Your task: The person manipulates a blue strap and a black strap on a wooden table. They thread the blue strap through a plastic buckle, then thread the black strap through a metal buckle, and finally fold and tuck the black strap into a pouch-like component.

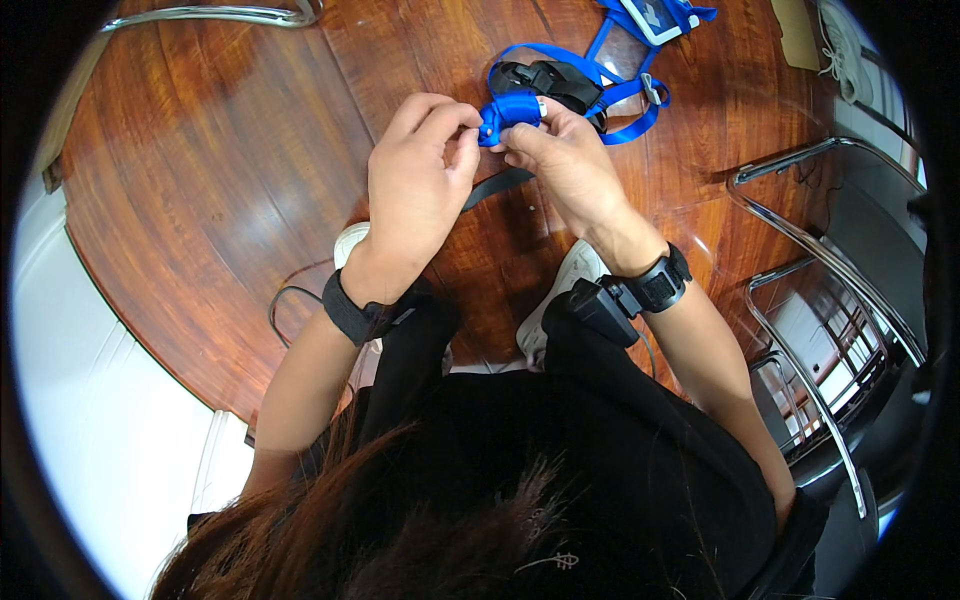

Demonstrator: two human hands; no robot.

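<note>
Both my hands are raised over the wooden floor, holding a rolled blue lanyard between them. My left hand pinches its left end with thumb and fingertips, where a small shiny metal bit shows. My right hand grips the roll's right side, thumb below and index finger at its end. Just beyond, a black strap bundle lies beside another blue lanyard with a metal clip. A white-edged badge holder is at the top. A black band shows below my hands, partly hidden.
Chrome-framed chairs stand at the right. A metal tube leg crosses the far left, and a light shoe is at the far right. A thin black cable lies near my left foot. The white wall bounds the left.
</note>
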